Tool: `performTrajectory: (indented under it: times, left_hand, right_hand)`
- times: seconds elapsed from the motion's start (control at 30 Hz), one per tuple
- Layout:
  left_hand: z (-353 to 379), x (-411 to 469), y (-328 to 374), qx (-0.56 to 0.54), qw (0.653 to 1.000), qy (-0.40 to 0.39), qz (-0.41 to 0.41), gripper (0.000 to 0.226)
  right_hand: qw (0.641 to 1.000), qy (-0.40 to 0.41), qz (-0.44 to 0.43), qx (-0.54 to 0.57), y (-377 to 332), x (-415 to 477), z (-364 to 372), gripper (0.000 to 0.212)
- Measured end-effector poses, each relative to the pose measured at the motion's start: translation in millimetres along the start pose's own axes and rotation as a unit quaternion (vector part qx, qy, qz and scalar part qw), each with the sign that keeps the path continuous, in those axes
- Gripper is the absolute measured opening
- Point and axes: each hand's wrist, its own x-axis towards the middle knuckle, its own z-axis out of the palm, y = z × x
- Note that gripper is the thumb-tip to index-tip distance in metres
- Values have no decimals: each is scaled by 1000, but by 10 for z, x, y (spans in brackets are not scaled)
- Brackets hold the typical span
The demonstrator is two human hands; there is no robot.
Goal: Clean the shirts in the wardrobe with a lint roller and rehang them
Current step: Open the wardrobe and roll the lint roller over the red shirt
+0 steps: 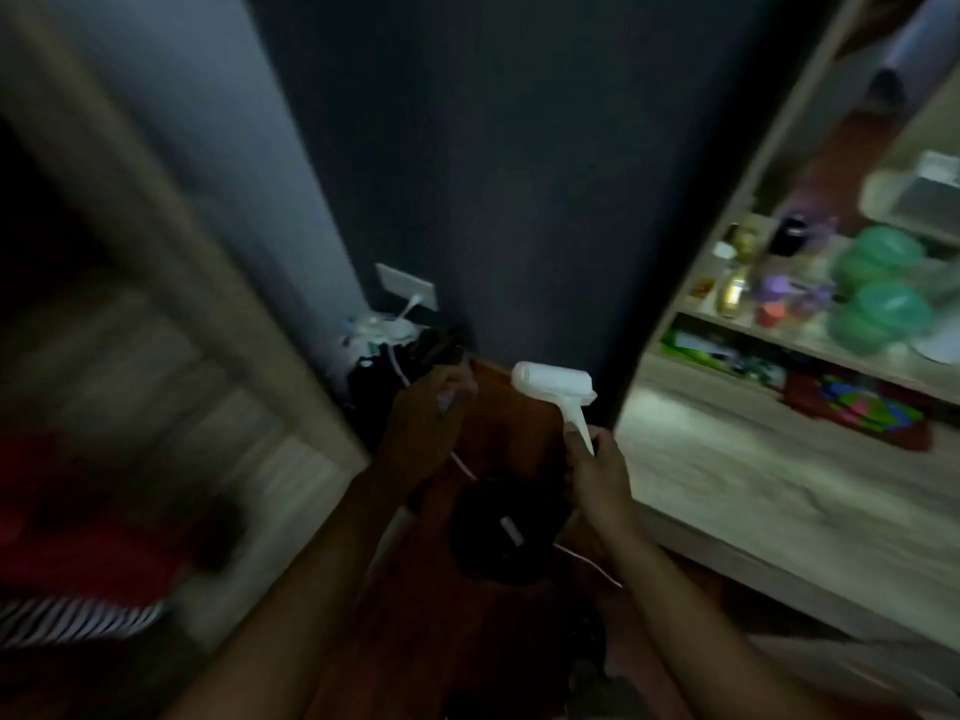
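My right hand (595,470) grips the handle of a white lint roller (553,384), whose roll points left above a brown-orange shirt (509,423). My left hand (423,423) is closed on the top of that shirt near a dark hanger (441,350). The shirt hangs down between my forearms. A dark patch with a small white label (511,530) shows on it. The picture is blurred by motion.
A wooden wardrobe door (171,283) stands at the left with red and striped clothes (78,589) below it. A dark wall with a socket plate (405,285) and white cables is ahead. Open shelves (789,324) at the right hold bottles, green containers and colourful items.
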Motion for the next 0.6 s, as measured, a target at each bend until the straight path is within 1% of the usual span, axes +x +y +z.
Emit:
performTrajectory:
  times: [0.03,0.1,0.13,0.2,0.27,0.37,0.47,0.5,0.6]
  left_hand:
    - [282,114,76,-2,1000,-29,-2,19]
    - [850,331,207,17,997,-74,3,31]
    - [1135,428,256,42,995,-88,26,36]
    - [1681,587,381,90,986,-116,82,34]
    - [2176,685,539,118,977,-148,103,29]
    - [2892,760,600,136,969,-183,93,35]
    - [3499,831,457,167,957,-212,103,51]
    - [3663,876,408,188,951,-223,104,53]
    - [4026,1007,305,242,930,-259,100,55]
  right_hand:
    - [1000,23,6,6,56,108,-209,24]
    - [997,65,28,28,183,325,-599,24]
    - [995,87,42,36,262,436,-776,27]
    - [990,119,66,41,450,670,-1123,37]
    - [985,140,93,44,599,890,-1428,39]
    - [977,168,123,39,791,1188,-1806,37]
    - [971,196,132,34,906,1438,-2064,25]
    - [969,203,135,34,935,1513,-2125,20]
    - [965,216,143,27,1054,1718,-2245,19]
